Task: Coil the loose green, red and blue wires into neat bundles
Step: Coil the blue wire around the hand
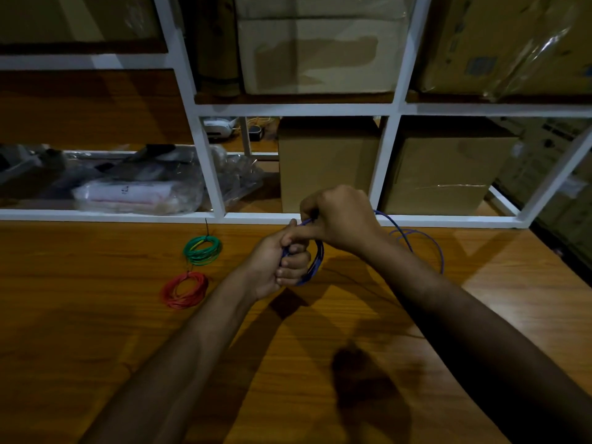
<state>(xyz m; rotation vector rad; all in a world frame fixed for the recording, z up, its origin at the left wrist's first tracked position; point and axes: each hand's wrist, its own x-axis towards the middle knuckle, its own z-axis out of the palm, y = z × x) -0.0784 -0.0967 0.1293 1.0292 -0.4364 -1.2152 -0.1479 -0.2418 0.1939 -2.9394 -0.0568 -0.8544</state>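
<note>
A coiled green wire lies on the wooden table, with a black tie sticking up from it. Just below it lies a coiled red wire. My left hand grips a small coil of blue wire held above the table. My right hand is just above it and pinches the blue strand near the coil. The loose rest of the blue wire loops to the right behind my right wrist and onto the table.
The wooden table runs up to a white shelf frame. Cardboard boxes and plastic-wrapped packages fill the shelf bays behind. The table's right edge slants away at the far right.
</note>
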